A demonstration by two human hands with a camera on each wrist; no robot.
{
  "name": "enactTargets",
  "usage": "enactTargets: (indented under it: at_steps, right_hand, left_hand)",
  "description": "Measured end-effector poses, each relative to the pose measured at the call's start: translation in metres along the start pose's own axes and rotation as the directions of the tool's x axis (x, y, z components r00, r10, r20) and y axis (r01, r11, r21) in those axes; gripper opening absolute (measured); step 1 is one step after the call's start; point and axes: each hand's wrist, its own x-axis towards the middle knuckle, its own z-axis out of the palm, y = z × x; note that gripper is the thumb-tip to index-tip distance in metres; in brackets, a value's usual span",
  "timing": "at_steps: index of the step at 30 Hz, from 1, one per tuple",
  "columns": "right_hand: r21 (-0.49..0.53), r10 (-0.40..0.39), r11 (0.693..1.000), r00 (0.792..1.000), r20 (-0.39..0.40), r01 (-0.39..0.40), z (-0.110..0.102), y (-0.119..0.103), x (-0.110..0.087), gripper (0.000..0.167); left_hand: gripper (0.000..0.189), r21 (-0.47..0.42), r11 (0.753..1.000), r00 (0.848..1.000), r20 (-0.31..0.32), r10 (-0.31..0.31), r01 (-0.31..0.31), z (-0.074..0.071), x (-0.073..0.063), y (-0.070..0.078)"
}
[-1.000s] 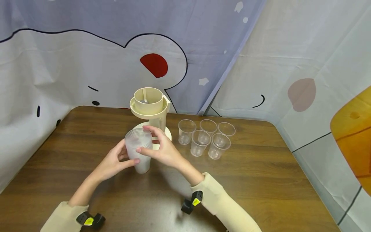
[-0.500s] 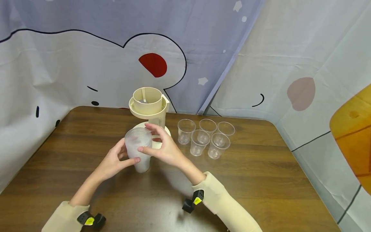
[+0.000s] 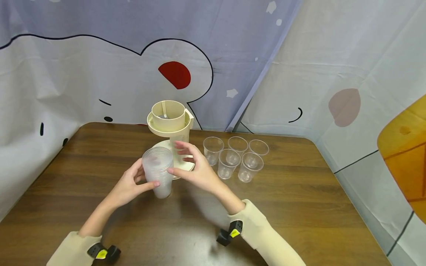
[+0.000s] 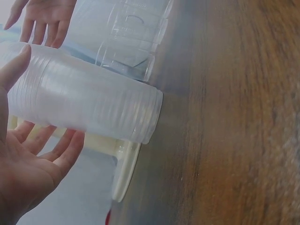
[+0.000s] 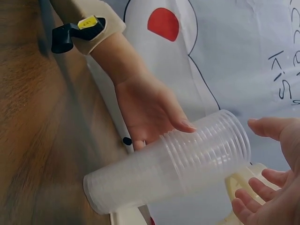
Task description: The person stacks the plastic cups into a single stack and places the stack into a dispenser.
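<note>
A tall nested stack of clear plastic cups (image 3: 157, 164) stands upright on the table, in front of a cream plastic stand. My left hand (image 3: 128, 184) holds it from the left, thumb across the near side and fingers round the far side. On the other side, my right hand (image 3: 199, 171) is spread; the right wrist view has a gap between that hand (image 5: 272, 176) and the stack (image 5: 173, 164). In the left wrist view the stack (image 4: 84, 96) reaches down to the tabletop, with the left fingers (image 4: 63, 150) against it.
The cream stand (image 3: 168, 125) has a round ring on top and a flat base behind the stack. To its right, several single clear cups (image 3: 252, 166) stand upright in a cluster. A printed curtain (image 3: 133, 81) hangs behind the wooden table (image 3: 293, 207).
My right hand has come off the stack and shifted a little to the right, its fingers opening. My left hand keeps its hold, and the stack stays nearly in place.
</note>
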Motion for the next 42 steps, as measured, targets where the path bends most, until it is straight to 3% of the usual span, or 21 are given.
enactTargets:
  at_steps: [42]
  right_hand:
    - [-0.08, 0.077, 0.992, 0.975, -0.211, -0.096, -0.087, 0.031, -0.057, 0.071]
  left_hand:
    - [0.07, -0.018, 0.999, 0.999, 0.017, -0.035, 0.035, -0.001, 0.001, 0.001]
